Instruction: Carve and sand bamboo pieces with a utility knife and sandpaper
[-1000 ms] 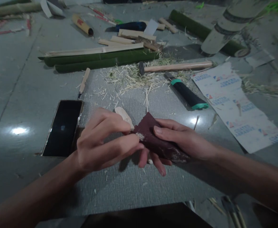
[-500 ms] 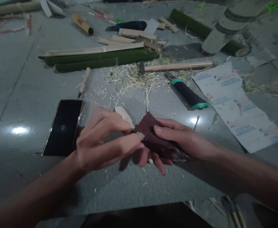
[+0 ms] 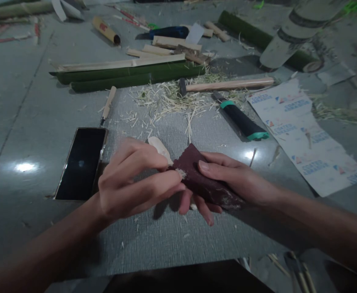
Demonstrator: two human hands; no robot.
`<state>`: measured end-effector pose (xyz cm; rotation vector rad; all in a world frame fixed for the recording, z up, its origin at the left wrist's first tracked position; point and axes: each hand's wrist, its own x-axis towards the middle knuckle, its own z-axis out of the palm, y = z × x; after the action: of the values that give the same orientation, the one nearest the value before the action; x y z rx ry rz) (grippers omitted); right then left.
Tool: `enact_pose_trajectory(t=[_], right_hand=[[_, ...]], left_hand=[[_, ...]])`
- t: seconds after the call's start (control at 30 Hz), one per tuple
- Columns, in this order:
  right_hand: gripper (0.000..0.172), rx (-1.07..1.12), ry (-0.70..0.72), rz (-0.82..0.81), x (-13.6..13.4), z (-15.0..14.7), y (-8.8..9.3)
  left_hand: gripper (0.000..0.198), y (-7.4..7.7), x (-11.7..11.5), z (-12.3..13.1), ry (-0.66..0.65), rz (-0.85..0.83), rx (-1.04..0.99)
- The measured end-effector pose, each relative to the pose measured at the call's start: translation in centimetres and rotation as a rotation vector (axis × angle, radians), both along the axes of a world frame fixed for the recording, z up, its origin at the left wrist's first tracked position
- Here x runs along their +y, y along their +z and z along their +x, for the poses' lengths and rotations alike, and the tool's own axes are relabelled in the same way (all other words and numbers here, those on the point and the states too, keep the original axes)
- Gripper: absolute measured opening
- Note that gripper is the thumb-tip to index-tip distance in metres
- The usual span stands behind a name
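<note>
My left hand [image 3: 136,177] is closed in a pinch, thumb and forefinger together at the narrow end of a pale spoon-shaped piece [image 3: 159,148]. Its rounded end sticks out beyond the fingertips. A folded sheet of dark red sandpaper [image 3: 201,175] lies against those fingertips, with pale dust on its left edge. My right hand [image 3: 227,177] grips the sandpaper, thumb on top and fingers curled beneath. A small pale bit shows between the right fingers; whether it belongs to the same piece I cannot tell. The exact contact between piece and sandpaper is hidden.
A phone [image 3: 81,165] and a small wooden-handled tool [image 3: 108,106] lie left. Beyond my hands are shavings [image 3: 169,99], a hammer [image 3: 230,84], a black-and-green-handled tool [image 3: 242,122] and green bamboo lengths [image 3: 136,77]. Printed paper [image 3: 303,138] and a bottle [image 3: 288,38] are on the right.
</note>
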<state>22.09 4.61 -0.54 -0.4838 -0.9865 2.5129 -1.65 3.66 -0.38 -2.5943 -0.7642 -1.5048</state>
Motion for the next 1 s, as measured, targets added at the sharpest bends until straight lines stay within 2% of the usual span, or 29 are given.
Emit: enact_pose_trajectory(t=[0.37,0.47,0.63,0.8,0.9,1.0], right_hand=[[0.028,-0.021,-0.012,-0.015,-0.19,0.01,0.19],[0.029,-0.010,-0.013,-0.007,-0.13,-0.03,0.22],[0.030,-0.022,-0.003,-0.004,-0.03,0.05,0.03],[0.029,-0.026,-0.041,0.002,-0.03,-0.06,0.10],[0.028,-0.066,-0.095,-0.001,-0.04,-0.23,0.47],[0.024,-0.109,-0.180,0.021,-0.03,-0.38,0.80]], left_hand=[[0.009,0.14,-0.17,-0.02,0.027,-0.015,0.057],[0.014,0.29,-0.20,0.05,0.039,-0.030,0.066],[0.013,-0.05,-0.05,0.00,0.002,-0.010,0.018],[0.011,-0.22,-0.33,0.19,0.080,-0.051,-0.102],[0.023,-0.03,-0.67,0.48,0.059,-0.058,-0.028],[0.035,0.08,-0.81,0.66,0.132,-0.126,-0.020]])
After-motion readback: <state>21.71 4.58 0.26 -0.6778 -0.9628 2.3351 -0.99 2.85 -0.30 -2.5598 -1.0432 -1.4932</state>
